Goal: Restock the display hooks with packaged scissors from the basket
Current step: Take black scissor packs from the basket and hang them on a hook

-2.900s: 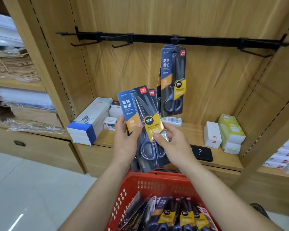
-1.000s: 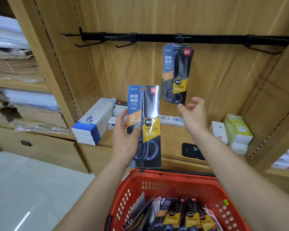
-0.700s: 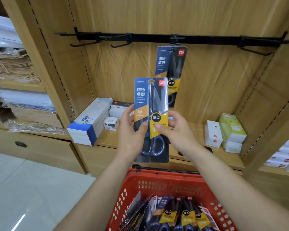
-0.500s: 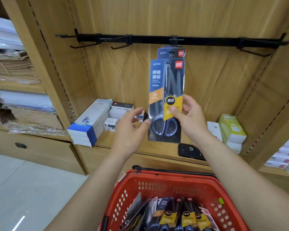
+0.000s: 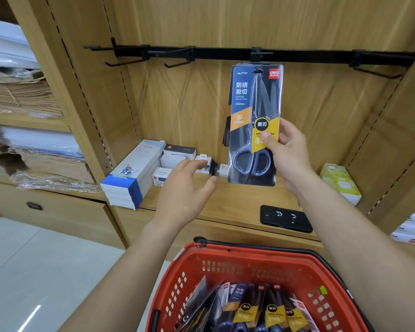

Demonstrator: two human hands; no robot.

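Right hand (image 5: pixel 288 150) pinches scissors pack (image 5: pixel 254 104); basket (image 5: pixel 249 250) cut off below.

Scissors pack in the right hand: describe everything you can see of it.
A tall blue card blister pack holding black-bladed scissors with blue-grey handles, plus an orange band and a yellow label. It is upright, its top at the middle hook, in front of other packs. The right hand pinches its lower right edge.

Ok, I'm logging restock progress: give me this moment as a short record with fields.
right hand: pinches the scissors pack at its yellow label
left hand: open, off the pack
pack top: at the middle hook; threaded or not, cannot tell
bare hooks: two left, one right
basket: red, more packs inside
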